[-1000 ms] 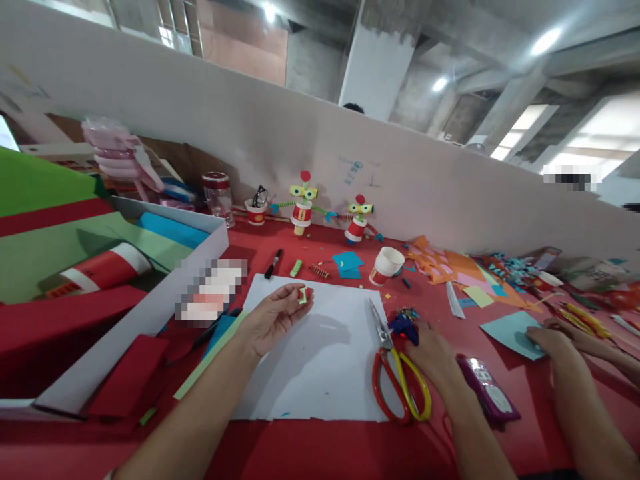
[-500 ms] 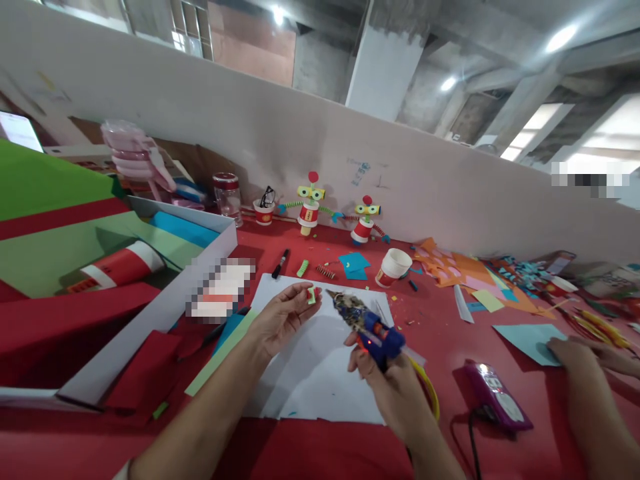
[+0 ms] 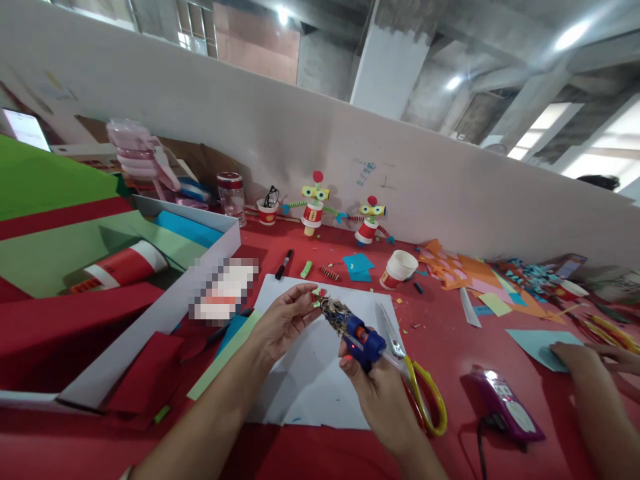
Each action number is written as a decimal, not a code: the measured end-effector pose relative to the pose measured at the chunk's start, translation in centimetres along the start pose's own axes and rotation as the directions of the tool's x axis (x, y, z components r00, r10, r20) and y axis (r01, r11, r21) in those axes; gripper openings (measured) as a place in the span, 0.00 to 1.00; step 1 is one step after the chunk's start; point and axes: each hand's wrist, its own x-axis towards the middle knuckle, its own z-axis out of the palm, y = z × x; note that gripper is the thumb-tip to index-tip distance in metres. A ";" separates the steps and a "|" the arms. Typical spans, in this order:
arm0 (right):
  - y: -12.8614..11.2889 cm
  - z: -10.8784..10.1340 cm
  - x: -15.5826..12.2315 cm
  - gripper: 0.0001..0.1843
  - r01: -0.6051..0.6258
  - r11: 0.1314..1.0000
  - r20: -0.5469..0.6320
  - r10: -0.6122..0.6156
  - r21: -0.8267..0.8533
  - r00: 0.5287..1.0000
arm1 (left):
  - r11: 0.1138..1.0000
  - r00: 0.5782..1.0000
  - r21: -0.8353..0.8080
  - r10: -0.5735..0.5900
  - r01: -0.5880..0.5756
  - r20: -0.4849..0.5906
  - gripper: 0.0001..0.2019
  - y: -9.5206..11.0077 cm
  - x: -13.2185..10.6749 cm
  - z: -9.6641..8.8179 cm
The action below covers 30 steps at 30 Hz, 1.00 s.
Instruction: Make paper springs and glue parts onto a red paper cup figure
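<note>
My right hand is closed round a blue hot glue gun, whose nozzle end is crusted with dried glue and points up to the left. Between the fingertips of my left hand is a small red and green paper piece, and the gun's tip is at it; whether they touch I cannot tell. Both hands are above white paper sheets on the red table. Yellow-handled scissors lie beside my right hand. A green folded paper strip and a red one lie behind the sheets.
Two paper-cup robot figures stand by the wall. White cups are nearby, with a black marker farther left. A box of coloured paper fills the left. At right are a purple power strip and another person's hands on blue paper.
My right hand has brought the glue gun left, its tip now at the paper piece in my left hand. The scissors beneath have come into fuller view.
</note>
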 end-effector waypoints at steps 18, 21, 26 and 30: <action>0.8 0.6 -0.9 0.06 0.077 0.987 -0.034 -0.083 -0.138 0.996 | 0.999 0.999 -0.018 0.028 -0.028 0.025 0.12 -0.1 0.1 -0.4; 0.5 0.5 -0.8 0.04 0.068 0.987 -0.052 -0.076 -0.143 0.996 | 0.999 0.999 -0.013 0.030 -0.030 0.033 0.13 -0.2 0.1 -0.4; 0.0 0.7 -0.5 0.07 0.087 0.983 -0.059 -0.098 -0.159 0.993 | 0.999 0.998 -0.020 0.036 -0.035 0.060 0.14 0.0 0.0 -0.3; 0.1 1.0 -0.5 0.08 0.112 0.978 -0.049 -0.122 -0.176 0.991 | 0.999 0.998 -0.013 0.032 -0.032 0.051 0.14 0.1 -0.1 -0.2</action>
